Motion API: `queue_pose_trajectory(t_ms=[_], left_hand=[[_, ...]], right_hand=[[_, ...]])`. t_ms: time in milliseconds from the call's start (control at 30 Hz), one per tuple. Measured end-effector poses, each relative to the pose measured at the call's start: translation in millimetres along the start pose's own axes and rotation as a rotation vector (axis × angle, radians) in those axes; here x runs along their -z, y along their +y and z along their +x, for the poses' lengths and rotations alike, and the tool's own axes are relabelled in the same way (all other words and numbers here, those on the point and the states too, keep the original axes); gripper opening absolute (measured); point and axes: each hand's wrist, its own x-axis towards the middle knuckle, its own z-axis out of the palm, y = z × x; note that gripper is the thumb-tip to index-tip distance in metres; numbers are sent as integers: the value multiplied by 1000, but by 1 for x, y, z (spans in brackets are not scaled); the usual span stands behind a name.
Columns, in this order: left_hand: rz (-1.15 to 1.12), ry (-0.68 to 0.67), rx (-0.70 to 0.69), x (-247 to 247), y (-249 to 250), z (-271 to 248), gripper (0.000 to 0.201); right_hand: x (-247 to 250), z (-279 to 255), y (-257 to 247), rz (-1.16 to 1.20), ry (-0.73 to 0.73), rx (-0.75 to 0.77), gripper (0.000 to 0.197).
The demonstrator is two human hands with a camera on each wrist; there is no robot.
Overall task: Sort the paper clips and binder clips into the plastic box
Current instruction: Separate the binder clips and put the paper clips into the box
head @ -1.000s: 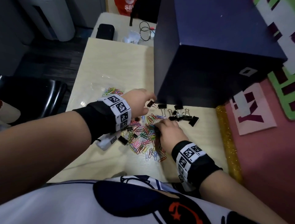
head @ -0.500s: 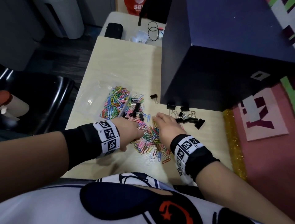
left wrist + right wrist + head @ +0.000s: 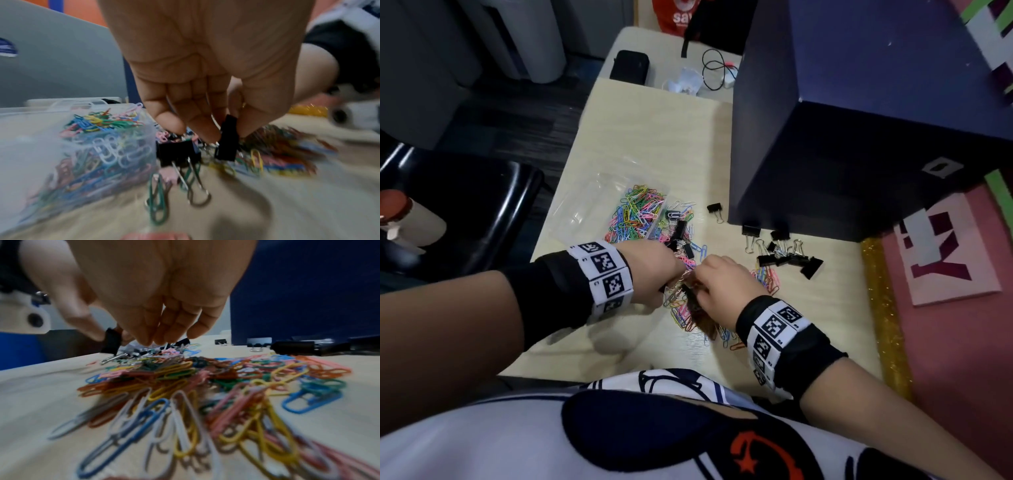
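Left hand [image 3: 207, 68] fingers [image 3: 203, 129] pinch black binder clip [image 3: 227, 139].

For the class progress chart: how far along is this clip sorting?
Partly done. The plastic box already holds many coloured paper clips. In hand: the left hand pinches a black binder clip; the right hand reaches into the loose pile. Left: that pile and the binder clips on the table.

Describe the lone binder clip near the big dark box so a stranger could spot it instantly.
Start at the big dark blue box on the table. By its near left corner lies one black binder clip. It sits alone on bare wood, apart from the clip cluster farther right.
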Motion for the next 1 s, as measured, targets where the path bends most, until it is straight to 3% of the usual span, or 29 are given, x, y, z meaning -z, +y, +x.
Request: queue_pose_trajectory(t_ms=[233, 500, 667, 767, 867, 1000], left_hand=[[-144, 84, 70, 10, -18, -6, 19], [-283, 272, 86, 18, -21, -3, 16], [-312, 292, 74, 23, -13, 18, 20], [-400, 385, 67, 32, -1, 32, 30], [-499, 432, 41, 37, 9, 45, 44], [-305, 333, -42, 30, 26, 47, 35]], right_hand=[[-7, 8, -13, -131, -86, 27, 32], [-2, 6, -9, -81, 3, -21, 30], [9, -12, 8, 179, 117, -257, 19], [14, -20, 27, 336, 203, -457, 11], [19, -26, 48, 436, 357, -658, 17], [21, -35, 65, 386, 416, -781, 32]])
